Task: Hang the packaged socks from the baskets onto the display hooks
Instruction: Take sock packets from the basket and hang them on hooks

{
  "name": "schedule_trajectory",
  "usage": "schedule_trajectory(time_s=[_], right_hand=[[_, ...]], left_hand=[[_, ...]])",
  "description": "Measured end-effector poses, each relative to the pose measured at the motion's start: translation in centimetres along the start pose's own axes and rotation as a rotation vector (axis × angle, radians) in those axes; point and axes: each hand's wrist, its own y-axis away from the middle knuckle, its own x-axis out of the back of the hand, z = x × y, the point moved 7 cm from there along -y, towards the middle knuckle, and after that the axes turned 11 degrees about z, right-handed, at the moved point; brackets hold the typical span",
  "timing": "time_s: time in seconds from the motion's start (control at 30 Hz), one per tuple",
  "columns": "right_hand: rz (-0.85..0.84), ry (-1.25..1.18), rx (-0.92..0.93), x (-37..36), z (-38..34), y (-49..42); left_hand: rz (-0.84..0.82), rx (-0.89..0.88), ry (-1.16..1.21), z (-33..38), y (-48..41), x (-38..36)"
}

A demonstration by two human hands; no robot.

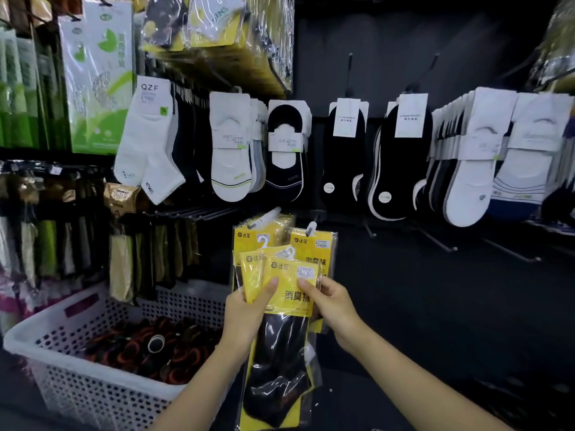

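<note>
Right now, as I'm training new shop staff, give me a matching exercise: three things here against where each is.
1 yellow-carded packs of black socks
2 white perforated plastic basket
3 white QZF-labelled socks

A hanging at upper left
B gripped by left hand and right hand
C standing at lower left

Pairs: 1-B, 2-C, 3-A

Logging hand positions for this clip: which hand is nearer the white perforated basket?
Left. The left hand grips the yellow sock packs just beside the white perforated basket; the right hand pinches the packs' far edge, farther from the basket.
</note>
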Motion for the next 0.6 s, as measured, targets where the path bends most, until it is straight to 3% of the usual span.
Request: schedule_trajectory(time_s=[0.13, 0.3, 0.6], right_hand=[[0.025, -0.039, 0.022, 1.1, -0.4, 0.0], [0.187, -0.054, 0.021, 4.0, -0.7, -1.0], [0.223, 0.079, 0.142, 3.2, -2.7, -4.6]], left_hand=[[0.004, -0.044, -0.083, 0.8, 0.3, -0.1], [0.072, -0.103, -0.192, 1.8, -0.7, 1.7], [0.084, -0.175, -0.250, 1.7, -2.3, 4.2]])
